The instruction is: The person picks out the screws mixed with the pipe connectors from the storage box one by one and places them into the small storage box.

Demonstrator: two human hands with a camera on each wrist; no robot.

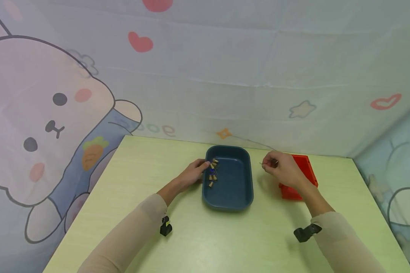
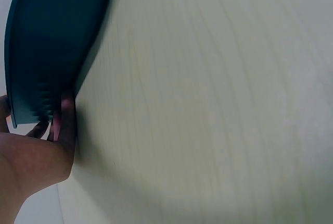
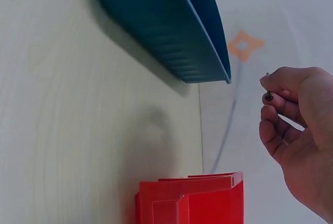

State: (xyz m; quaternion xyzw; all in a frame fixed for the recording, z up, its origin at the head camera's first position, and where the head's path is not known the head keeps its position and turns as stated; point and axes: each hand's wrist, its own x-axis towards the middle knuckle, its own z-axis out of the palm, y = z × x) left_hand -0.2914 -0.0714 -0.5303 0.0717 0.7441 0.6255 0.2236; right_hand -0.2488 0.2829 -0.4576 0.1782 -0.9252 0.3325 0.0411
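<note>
A dark blue rectangular tray (image 1: pixel 229 193) stands on the table. My left hand (image 1: pixel 193 173) grips its left side, thumb over the rim and fingers against the outer wall; the left wrist view shows those fingers (image 2: pixel 66 117) low on the wall. Several small brass-coloured cylinders (image 1: pixel 210 184) and a few dark blue bits lie along the tray's left side. To the right of the tray, my right hand (image 1: pixel 283 168) is raised above the table. Between its thumb and forefinger it pinches a small screw (image 3: pixel 268 96), with the dark round head showing in the right wrist view.
A red open bin (image 1: pixel 304 168) stands on the table at the right, partly hidden behind the right hand and forearm. A printed cloth (image 1: pixel 225 76) hangs behind the table's back edge. Pale wood-grain tabletop (image 1: pixel 205 242) extends in front of the tray.
</note>
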